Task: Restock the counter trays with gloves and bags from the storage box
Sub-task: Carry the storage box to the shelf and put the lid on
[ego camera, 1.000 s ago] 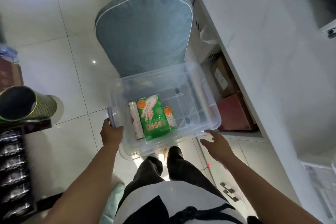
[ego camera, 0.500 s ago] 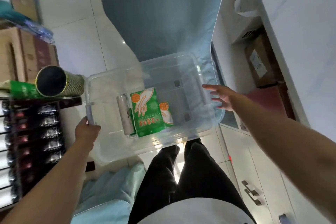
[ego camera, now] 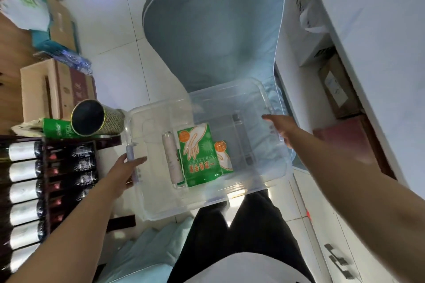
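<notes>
Two hands hold your storage box (ego camera: 161,190) over white floor tiles (ego camera: 110,30): left hand (ego camera: 125,171) grips its rim, right hand (ego camera: 281,127) perhaps touches open-fingered; a blue chair (ego camera: 211,30) stands behind.

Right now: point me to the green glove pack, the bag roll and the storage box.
green glove pack (ego camera: 199,154), head view, middle of its printed front.
bag roll (ego camera: 172,159), head view, mid-length of the pale roll.
storage box (ego camera: 262,89), head view, far right corner of its clear rim.
</notes>
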